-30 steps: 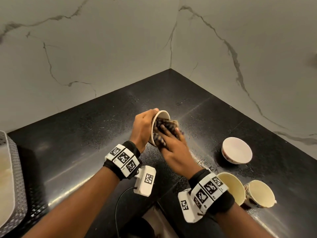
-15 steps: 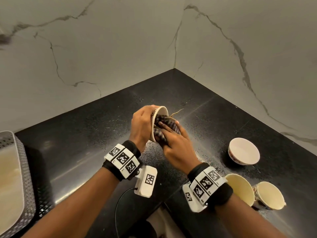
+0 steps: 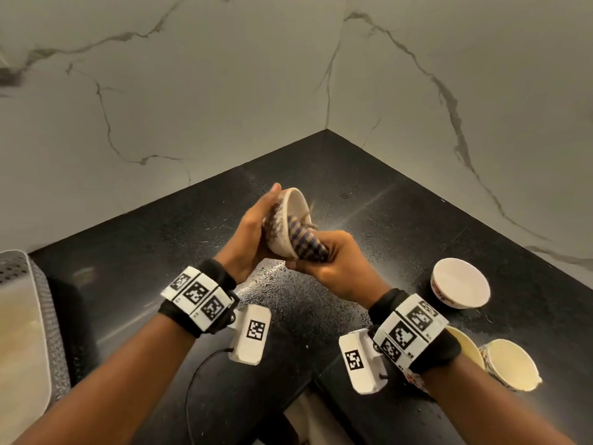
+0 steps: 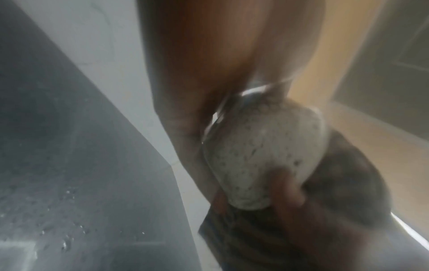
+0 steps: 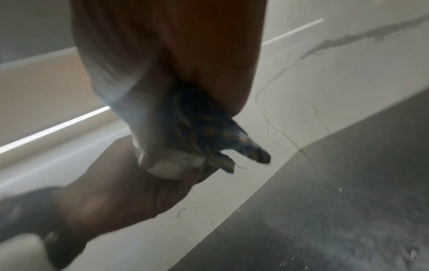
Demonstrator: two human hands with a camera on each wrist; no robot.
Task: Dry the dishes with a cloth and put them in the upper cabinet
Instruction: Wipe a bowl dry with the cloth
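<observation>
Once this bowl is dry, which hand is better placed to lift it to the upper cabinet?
Left, probably. The left hand already grips the bowl by its outside, while the right hand is wrapped around the cloth pressed into it.

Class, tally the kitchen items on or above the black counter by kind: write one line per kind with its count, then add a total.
Bowls: 4 (one held, one white-inside bowl on the counter, one partly hidden bowl behind the right wrist, one cream bowl)
Cloths: 1 (striped cloth)
Perforated trays: 1 (perforated tray, at left edge)
Total: 6
</observation>
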